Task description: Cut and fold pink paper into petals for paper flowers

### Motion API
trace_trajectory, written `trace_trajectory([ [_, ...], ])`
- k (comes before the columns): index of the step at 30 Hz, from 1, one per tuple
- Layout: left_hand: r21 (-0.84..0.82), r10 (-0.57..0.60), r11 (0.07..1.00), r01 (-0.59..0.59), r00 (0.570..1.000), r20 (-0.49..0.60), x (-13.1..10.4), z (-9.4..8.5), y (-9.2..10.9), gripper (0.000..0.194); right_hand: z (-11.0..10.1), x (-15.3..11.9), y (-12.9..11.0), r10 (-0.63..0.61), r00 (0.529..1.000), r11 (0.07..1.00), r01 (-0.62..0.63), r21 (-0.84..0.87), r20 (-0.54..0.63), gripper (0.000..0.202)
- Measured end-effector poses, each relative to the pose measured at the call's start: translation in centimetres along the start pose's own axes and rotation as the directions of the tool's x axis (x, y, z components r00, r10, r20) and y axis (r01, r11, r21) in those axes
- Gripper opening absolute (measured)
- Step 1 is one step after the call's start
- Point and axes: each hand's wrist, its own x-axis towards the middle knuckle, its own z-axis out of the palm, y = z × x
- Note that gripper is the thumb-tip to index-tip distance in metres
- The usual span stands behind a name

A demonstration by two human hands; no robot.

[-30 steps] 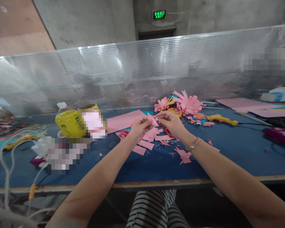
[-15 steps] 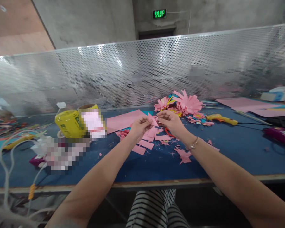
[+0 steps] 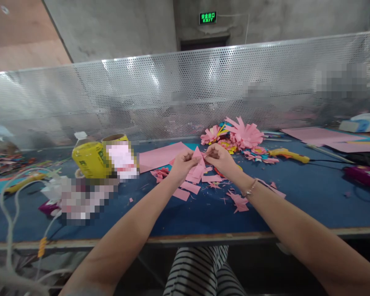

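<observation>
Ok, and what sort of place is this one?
Probably a craft workshop, judging by the pink paper pieces scattered on the blue work surface, the pile of paper flowers behind them, and what looks like a yellow glue gun to the right.

Perforated metal screen (image 3: 126,98), concrete wall (image 3: 117,28), lit exit sign (image 3: 207,17)

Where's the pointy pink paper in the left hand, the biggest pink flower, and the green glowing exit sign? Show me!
Pink paper (image 3: 197,154): head view, just below its pointed top.
Biggest pink flower (image 3: 244,133): head view, middle of its petals.
Exit sign (image 3: 207,17): head view, middle of its face.
</observation>
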Motion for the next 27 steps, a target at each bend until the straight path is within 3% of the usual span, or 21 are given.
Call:
trace_trajectory([
  [14, -0.096, -0.128, 0.988, 0.124, 0.991, -0.033, -0.34, 0.50, 0.58, 0.022, 0.11, -0.28, 0.12, -0.043, 0.999, 0.995, 0.046, -0.084, 0.032, 0.005],
  [27, -0.216, -0.170, 0.964, 0.156, 0.984, -0.049, -0.48, 0.83, 0.88, 0.017, -0.18, -0.42, -0.14, -0.154, 0.988, 0.931, 0.145, -0.335, 0.001, 0.004],
])
